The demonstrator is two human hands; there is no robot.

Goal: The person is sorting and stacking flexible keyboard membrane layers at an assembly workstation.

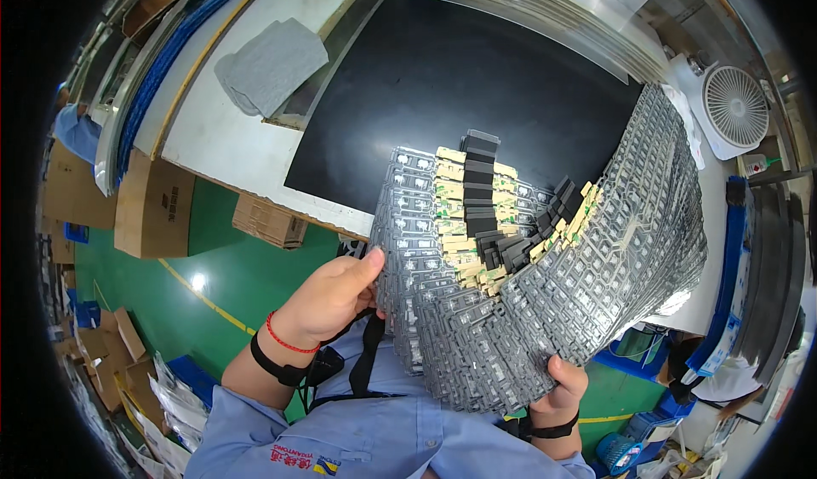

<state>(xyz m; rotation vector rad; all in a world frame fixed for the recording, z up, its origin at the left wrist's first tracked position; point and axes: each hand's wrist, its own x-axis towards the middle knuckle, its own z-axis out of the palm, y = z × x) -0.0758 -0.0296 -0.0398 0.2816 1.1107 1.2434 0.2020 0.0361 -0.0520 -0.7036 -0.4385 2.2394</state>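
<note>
A thick fanned bundle of thin grey keyboard membrane sheets (587,283) curves from the table's right side toward my body. Each sheet carries a grid of small key shapes and traces. Cream strips (451,215) with green marks and black tails (479,181) line the inner side of the curve. My left hand (332,296) is closed on the left end of the bundle, thumb on top. At the near lower edge, my right hand (562,390) grips the sheets with its thumb over them. The sheets hide the fingers of both hands underneath.
A black mat (442,87) covers much of the white table (221,151). Toward the far left lies a grey cloth-like piece (272,66). A white fan (734,108) stands at the right. Cardboard boxes (157,206) rest on the green floor (200,287) to the left.
</note>
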